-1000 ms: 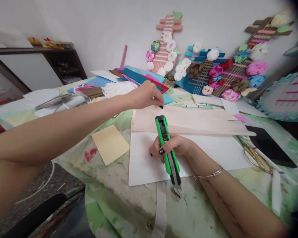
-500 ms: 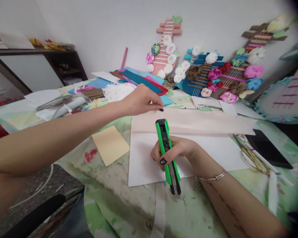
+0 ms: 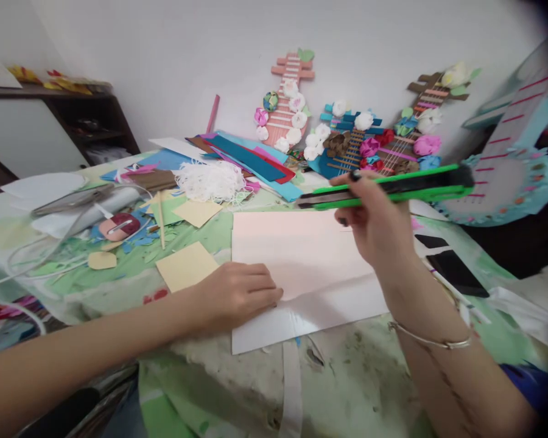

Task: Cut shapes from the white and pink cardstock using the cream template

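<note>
A pale pink sheet of paper (image 3: 283, 249) lies over a white sheet (image 3: 342, 310), whose near part shows below it. My left hand (image 3: 242, 292) rests palm down at their left side, fingers laid on the pink paper's lower edge. Raised above the right part of the sheets, my right hand (image 3: 381, 234) grips a green and black utility knife (image 3: 420, 184). The knife lies nearly level, its narrow end pointing left. Whether the blade is out, I cannot make out. A yellow paper square (image 3: 187, 264) sits beside my left wrist.
White string (image 3: 210, 180) and coloured paper sheets (image 3: 246, 159) are piled at the back. Paper instruments with flowers, one of them pink (image 3: 287, 106), lean on the wall. A black phone (image 3: 456, 272) lies right; a mouse (image 3: 119, 226) and cables lie left.
My left hand has come down from above the sheets onto their left side. My right hand has lifted the utility knife up and right, turning it level. The pink paper now lies spread nearer me.
</note>
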`<state>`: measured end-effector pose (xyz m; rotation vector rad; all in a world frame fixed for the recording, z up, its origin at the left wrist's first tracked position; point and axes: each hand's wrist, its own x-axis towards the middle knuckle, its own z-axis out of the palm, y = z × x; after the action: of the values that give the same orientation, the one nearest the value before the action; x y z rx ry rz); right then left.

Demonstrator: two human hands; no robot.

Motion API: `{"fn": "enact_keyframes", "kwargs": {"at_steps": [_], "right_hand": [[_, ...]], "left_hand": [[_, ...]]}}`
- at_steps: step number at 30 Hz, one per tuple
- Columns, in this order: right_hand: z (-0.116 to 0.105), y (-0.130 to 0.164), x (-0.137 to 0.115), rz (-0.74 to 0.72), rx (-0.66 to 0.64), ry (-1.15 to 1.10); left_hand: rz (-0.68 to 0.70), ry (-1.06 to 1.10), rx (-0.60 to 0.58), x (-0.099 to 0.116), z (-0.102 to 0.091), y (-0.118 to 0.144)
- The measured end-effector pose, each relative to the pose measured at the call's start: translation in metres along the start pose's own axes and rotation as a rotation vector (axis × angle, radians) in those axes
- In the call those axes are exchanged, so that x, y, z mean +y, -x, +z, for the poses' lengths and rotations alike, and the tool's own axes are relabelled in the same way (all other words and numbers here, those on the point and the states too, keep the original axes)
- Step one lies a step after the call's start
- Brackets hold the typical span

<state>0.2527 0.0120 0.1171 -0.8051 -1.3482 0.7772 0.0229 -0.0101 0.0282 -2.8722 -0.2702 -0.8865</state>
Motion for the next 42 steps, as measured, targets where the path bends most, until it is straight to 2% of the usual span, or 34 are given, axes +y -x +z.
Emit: {"fn": "enact_keyframes", "kwargs": {"at_steps": [2, 5, 11, 13, 16, 19, 26, 31, 38, 42], "right_hand": [[0.011, 0.008, 0.013, 0.018, -0.082, 0.177], [0.019, 0.026, 0.026, 0.011, -0.261, 0.312], [-0.003, 0.074, 0.033, 0.017, -0.660, 0.755], [-0.010, 0.090, 0.031, -0.005, -0.745, 0.801], [-0.017, 0.108, 0.031, -0.133, -0.836, 0.829], [-0.021, 0.118, 0.033, -0.189, -0.918, 0.875], [-0.028, 0.121, 0.036, -0.153, -0.966, 0.912], [-0.027, 0.120, 0.036, -0.150, -0.970, 0.910], [-0.026, 0.118, 0.037, -0.161, -0.955, 0.892], [-0.027, 0.118, 0.037, -0.157, -0.950, 0.888]], "left_hand": [[0.011, -0.006, -0.006, 0.007, 0.002, 0.006], [0.046, -0.043, 0.008, 0.012, 0.002, 0.012], [0.043, -0.068, 0.021, 0.013, 0.000, 0.019], [0.021, -0.031, 0.038, 0.013, 0.002, 0.022], [-0.010, 0.053, 0.058, 0.012, 0.004, 0.025], [0.001, 0.079, 0.009, 0.009, 0.004, 0.025], [0.044, 0.001, -0.164, 0.003, -0.008, 0.023], [0.058, 0.025, -0.251, 0.000, -0.013, 0.022], [-0.021, 0.097, -0.201, 0.002, -0.005, 0.027], [0.036, 0.107, -0.281, -0.003, -0.012, 0.022]]}}
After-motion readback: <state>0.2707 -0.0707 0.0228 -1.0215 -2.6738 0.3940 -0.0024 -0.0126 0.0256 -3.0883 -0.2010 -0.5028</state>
